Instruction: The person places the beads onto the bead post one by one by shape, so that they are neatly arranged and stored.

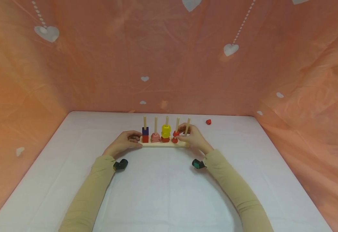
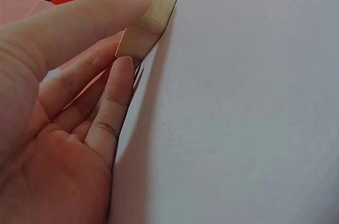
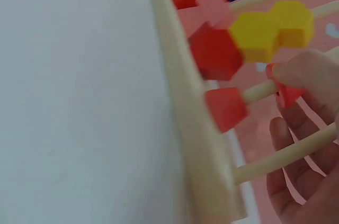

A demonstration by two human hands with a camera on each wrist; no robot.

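A wooden peg board (image 1: 164, 145) with several upright pegs stands toward the far side of the table. My left hand (image 1: 125, 142) holds its left end, the thumb (image 2: 114, 8) on top and fingertips against the end. With thumb and a finger, my right hand (image 1: 194, 138) pinches a small red block (image 3: 290, 93) threaded on the fourth peg. Below it, another red block (image 3: 225, 108) sits at that peg's foot. From the left, the other pegs carry blue (image 1: 145, 130) over red, pink (image 1: 155, 137), and yellow blocks (image 1: 165, 131) over red. The rightmost peg (image 3: 288, 155) is bare.
A loose red block (image 1: 208, 121) lies on the table behind and right of the board. The white-covered table (image 1: 169, 190) meets an orange curtain (image 1: 169, 64) with white hearts at the back and sides. Dark wrist devices (image 1: 121, 165) hang at both sleeves.
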